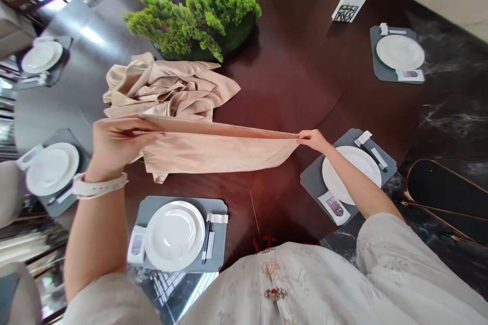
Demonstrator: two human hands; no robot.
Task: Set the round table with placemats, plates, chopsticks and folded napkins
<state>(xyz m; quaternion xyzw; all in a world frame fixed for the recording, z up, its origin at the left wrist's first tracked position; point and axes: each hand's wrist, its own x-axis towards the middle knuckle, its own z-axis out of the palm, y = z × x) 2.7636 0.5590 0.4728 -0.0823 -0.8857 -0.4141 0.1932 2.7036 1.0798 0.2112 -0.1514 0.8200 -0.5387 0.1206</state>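
A folded beige cloth napkin is stretched between my two hands above the dark table. My left hand, with a white band at the wrist, pinches its left end between thumb and fingers. At the other end, the fingertips of my right hand are closed on the napkin's corner. The cloth hangs in a long strip with its lower edge loose. Just beyond it lies a crumpled heap of beige napkins, partly hidden behind the held cloth and my left hand.
A green bonsai arrangement stands mid-table. Nearest me is a grey placemat with stacked white plates and chopsticks. More settings ring the round table. A white card holder stands at the far right.
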